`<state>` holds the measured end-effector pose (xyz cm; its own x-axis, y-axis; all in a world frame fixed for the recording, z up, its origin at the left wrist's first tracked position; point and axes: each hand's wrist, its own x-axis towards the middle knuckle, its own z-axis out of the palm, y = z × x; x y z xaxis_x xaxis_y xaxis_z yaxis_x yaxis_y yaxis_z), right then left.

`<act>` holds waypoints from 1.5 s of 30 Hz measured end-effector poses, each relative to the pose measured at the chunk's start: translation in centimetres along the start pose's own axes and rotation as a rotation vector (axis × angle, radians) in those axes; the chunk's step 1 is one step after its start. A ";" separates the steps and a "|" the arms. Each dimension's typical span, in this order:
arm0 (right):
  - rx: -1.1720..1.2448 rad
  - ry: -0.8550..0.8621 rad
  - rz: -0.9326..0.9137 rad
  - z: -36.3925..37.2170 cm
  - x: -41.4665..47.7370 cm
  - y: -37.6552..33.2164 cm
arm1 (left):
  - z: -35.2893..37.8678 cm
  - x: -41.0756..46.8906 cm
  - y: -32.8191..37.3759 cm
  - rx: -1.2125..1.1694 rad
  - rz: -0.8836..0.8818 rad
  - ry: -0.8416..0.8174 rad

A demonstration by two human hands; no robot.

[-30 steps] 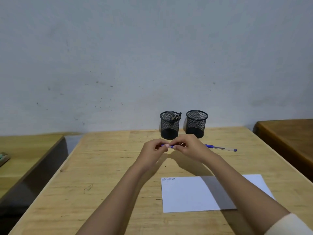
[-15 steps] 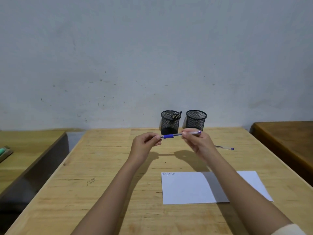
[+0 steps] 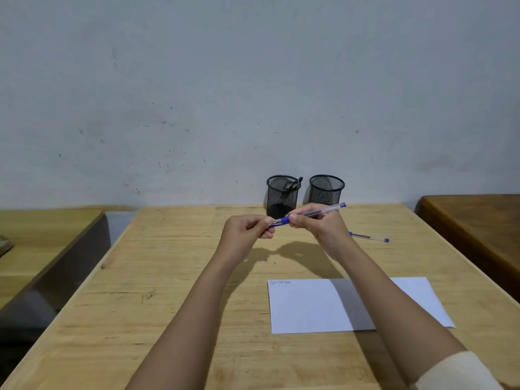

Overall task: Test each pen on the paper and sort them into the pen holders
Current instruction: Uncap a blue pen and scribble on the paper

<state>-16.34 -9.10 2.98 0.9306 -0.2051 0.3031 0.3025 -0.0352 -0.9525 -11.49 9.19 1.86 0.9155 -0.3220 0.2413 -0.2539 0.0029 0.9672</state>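
We are lifting a blue pen (image 3: 329,209) off the table (image 3: 168,277), up before the pen holders (image 3: 282,199); our left hand (image 3: 244,232) is pinching its tip end, our right hand (image 3: 323,228) gripping the barrel. Testing on the paper (image 3: 304,308) is likely coming.

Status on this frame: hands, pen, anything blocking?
Hands: left hand and right hand pinch one pen, mid-air. A second pen lies on table. No obstacle seen on paper.
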 end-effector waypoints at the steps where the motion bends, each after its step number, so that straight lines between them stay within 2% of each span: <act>1: -0.013 0.095 -0.024 -1.2 0.0 -0.5 | -1.6 0.0 -0.1 -0.070 -0.029 0.107; 3: 0.093 0.292 -0.046 -5.1 -0.2 -1.8 | -6.6 0.0 -1.0 -0.168 -0.066 0.363; 4: 0.198 0.347 -0.042 -7.0 -0.5 -2.4 | -8.9 -0.1 -1.4 -0.150 -0.065 0.443; 5: 0.281 0.354 -0.027 -8.1 -0.9 -2.7 | -10.1 -0.4 -1.6 -0.105 -0.061 0.447; 7: 0.272 0.327 0.001 -7.7 -1.2 -2.0 | -9.0 -0.4 -2.0 -0.010 -0.070 0.341; 12: 0.057 0.265 0.097 -3.7 -2.1 1.9 | -1.2 -1.0 -4.4 0.087 -0.143 0.092; 15: 0.098 0.247 0.157 -3.2 -2.5 2.7 | -0.6 -1.1 -5.9 0.329 -0.070 -0.006; 19: 0.212 0.165 0.256 -2.1 -3.5 2.5 | -0.3 -1.2 -6.2 0.451 -0.006 -0.024; 21: 0.136 0.127 0.296 -1.4 -4.0 2.6 | -0.3 -1.2 -6.3 0.501 0.010 -0.034; 24: 0.017 0.140 0.324 -0.2 -4.6 2.7 | -0.3 -1.3 -6.3 0.575 0.040 -0.076; 30: 0.073 0.215 0.343 1.5 -5.2 2.5 | -0.4 -4.2 -4.2 0.572 0.065 -0.041; 34: 0.126 0.170 0.313 2.2 -5.8 2.7 | 0.6 -8.1 -3.8 0.697 0.054 -0.229; 38: 0.001 0.157 0.306 2.7 -6.8 3.4 | 1.3 -9.7 -4.9 1.034 0.040 -0.460; 42: -0.127 0.280 0.285 2.8 -7.5 4.3 | 1.5 -9.6 -5.3 1.110 0.030 -0.477; 45: -0.193 0.309 0.242 3.0 -7.3 4.7 | 1.5 -9.5 -5.3 1.132 0.035 -0.485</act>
<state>-21.08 -4.81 -3.58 0.8555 -0.5124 0.0751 0.0116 -0.1261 -0.9920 -19.31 10.83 -5.71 0.7533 -0.6573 -0.0220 -0.6246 -0.7255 0.2888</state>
